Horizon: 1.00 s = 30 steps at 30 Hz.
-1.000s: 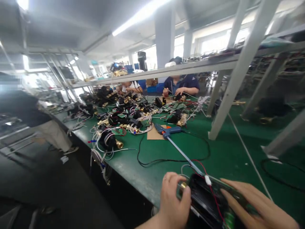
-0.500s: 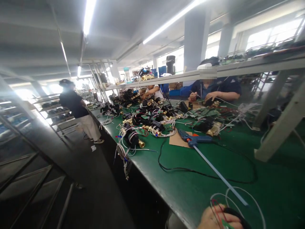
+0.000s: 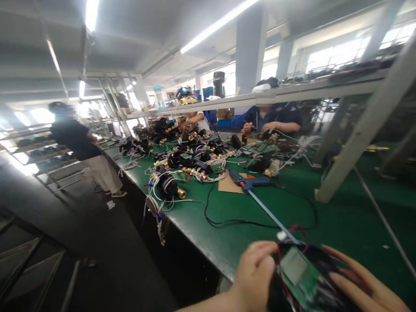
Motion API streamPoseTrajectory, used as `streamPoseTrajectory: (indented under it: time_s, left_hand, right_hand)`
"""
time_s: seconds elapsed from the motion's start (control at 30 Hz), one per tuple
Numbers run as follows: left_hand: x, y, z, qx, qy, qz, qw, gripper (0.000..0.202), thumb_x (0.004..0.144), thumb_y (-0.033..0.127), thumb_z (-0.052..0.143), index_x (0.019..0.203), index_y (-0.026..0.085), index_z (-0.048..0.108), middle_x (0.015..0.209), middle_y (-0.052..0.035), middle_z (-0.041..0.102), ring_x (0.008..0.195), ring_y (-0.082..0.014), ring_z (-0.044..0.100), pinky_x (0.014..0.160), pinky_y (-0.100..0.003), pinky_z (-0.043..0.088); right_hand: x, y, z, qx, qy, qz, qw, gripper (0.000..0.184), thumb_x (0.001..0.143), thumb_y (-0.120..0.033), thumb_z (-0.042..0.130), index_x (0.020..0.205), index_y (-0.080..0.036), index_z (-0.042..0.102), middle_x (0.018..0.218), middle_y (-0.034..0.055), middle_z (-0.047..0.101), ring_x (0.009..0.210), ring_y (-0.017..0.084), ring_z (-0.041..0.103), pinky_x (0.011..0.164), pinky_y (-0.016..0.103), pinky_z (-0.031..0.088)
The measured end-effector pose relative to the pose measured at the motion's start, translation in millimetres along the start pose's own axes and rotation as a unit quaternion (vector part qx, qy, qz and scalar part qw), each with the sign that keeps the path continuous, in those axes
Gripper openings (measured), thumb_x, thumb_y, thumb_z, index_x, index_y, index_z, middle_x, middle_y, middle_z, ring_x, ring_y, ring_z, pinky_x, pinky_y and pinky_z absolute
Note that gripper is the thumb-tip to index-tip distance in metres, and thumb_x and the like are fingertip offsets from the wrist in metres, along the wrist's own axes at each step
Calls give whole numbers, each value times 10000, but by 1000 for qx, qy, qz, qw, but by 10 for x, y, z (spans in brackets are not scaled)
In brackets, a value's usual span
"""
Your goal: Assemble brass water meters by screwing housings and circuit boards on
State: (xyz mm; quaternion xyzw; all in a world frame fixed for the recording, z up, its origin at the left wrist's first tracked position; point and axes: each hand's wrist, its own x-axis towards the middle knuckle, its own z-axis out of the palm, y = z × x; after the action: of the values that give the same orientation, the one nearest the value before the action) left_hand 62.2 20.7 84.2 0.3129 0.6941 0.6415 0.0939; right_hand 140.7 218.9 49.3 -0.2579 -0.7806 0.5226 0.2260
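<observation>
Green circuit board (image 3: 297, 272) sits on top of a black housing (image 3: 320, 259) at the lower right of the frame, above the near edge of the green surface (image 3: 341, 216). The left hand (image 3: 256, 273) is curled closed around the housing's left end. The right hand (image 3: 364, 281) lies with its fingers stretched flat along the housing's right side. Red wires (image 3: 294, 227) loop off the top. Farther up the surface, mid-frame, a blue glue gun (image 3: 248, 182) rests on a cardboard piece (image 3: 227, 185).
</observation>
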Motion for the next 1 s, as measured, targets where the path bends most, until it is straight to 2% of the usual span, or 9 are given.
streamPoseTrajectory:
  time_s: [0.1,0.23,0.4,0.47,0.57,0.67,0.77,0.9,1.0]
  left_hand:
    - [-13,131,-62,70,136,46,987,277,859,222,411,1016,184,636,1014,-102,646,999,-213,578,928,-391,461]
    - [78,123,-4,166,58,186,967,206,818,170,497,979,195,624,940,-78,639,911,-200,591,829,-359,507]
    - [329,100,104,251,11,156,955,302,833,212,512,1121,177,594,1077,-110,614,1025,-239,566,899,-429,492]
    - [412,84,115,269,2,147,952,341,829,215,514,1161,170,579,1099,-118,593,1051,-249,549,918,-441,481]
    - [490,54,95,266,-25,134,954,395,824,181,498,1216,173,544,1141,-120,567,1085,-243,535,944,-437,470]
    - [503,32,67,241,-56,137,959,415,818,129,472,1220,208,537,1187,-97,558,1111,-220,530,970,-417,459]
    - [454,33,63,234,-63,156,958,409,838,112,449,1218,234,539,1197,-84,562,1124,-206,527,973,-407,461]
    - [367,56,71,235,-59,172,955,385,855,114,446,1203,242,549,1190,-85,569,1117,-209,544,960,-414,474]
    - [329,60,75,222,-44,181,957,359,865,118,450,1190,246,533,1195,-85,572,1131,-206,548,963,-411,474]
  right_hand:
    - [0,-288,-59,120,75,103,985,638,652,-507,628,1204,-203,520,946,96,695,791,258,677,629,338,565]
    - [-104,-641,187,256,146,136,946,793,530,-433,719,1240,-204,448,1136,102,610,940,256,629,690,327,554]
    - [-385,-657,511,369,166,175,898,767,556,-437,756,1214,-231,419,1177,89,577,1000,246,604,721,323,550]
    - [-539,-566,542,376,164,162,898,741,624,-451,738,1238,-245,379,1233,94,545,988,234,613,743,340,550]
    - [-711,-424,430,291,123,113,942,622,734,-450,666,1244,-229,386,1221,112,542,916,223,630,720,365,553]
    - [-728,-388,197,69,181,9,981,354,796,-411,597,1074,-197,542,1060,102,584,846,217,601,706,374,529]
    - [-602,-495,18,-119,242,-132,954,176,848,-343,547,936,-197,592,902,73,601,820,216,568,736,374,493]
    - [-398,-723,-44,-253,124,-194,939,246,806,-212,626,1044,-165,583,932,84,644,848,246,560,754,391,477]
    - [-348,-860,-72,-275,56,-204,938,146,771,-128,662,898,-178,609,804,53,645,756,227,552,677,358,465]
